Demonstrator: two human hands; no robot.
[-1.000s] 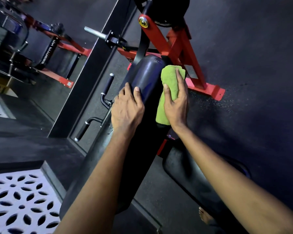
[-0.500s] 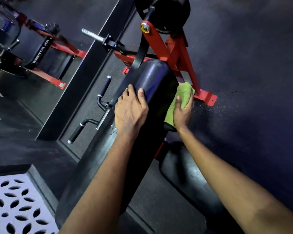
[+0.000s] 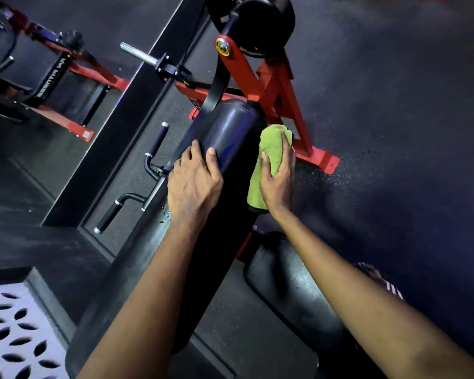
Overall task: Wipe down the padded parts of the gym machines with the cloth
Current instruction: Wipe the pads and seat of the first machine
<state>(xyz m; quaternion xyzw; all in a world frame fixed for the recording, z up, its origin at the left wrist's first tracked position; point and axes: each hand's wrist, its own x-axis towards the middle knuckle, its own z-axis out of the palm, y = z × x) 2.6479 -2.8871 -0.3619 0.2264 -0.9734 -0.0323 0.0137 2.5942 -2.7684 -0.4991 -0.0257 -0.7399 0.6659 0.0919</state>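
Now cloth (image 3: 271, 143) under R hand (image 3: 279, 184).

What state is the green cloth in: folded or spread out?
Folded. The green terry cloth forms a thick, rounded wad under the right hand, against the long black pad's side.

At the top of the frame you see a red frame (image 3: 260, 77) standing on the dark floor (image 3: 394, 105). A shiny silver peg (image 3: 138, 53) sticks out to its left. In the lower left is a white panel (image 3: 14, 332) with leaf-shaped holes. Another red machine (image 3: 66, 67) is in the upper left.
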